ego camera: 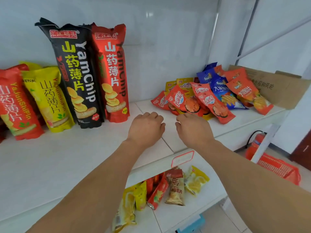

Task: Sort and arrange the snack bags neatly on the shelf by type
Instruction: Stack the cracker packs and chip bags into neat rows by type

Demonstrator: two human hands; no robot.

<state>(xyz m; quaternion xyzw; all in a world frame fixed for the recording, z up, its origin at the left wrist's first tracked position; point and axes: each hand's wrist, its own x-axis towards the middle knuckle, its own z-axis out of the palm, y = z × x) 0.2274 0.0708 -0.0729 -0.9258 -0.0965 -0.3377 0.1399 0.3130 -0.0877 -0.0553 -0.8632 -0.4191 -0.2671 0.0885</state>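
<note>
A glossy white tiled wall (159, 39) is seen from nine to twelve o'clock, marked by a soft reflection of light near twelve. A white metal upright post (217, 31) is set at one o'clock, crossed by slanted white braces. A flat brown cardboard sheet (277, 88) printed with dark characters is propped at two o'clock. At three to four o'clock, a red fire extinguisher (255, 145) is stood on the pale floor, just beside a red plastic mesh basket (279, 169). A dark brown door edge (303, 148) is visible at three o'clock.
</note>
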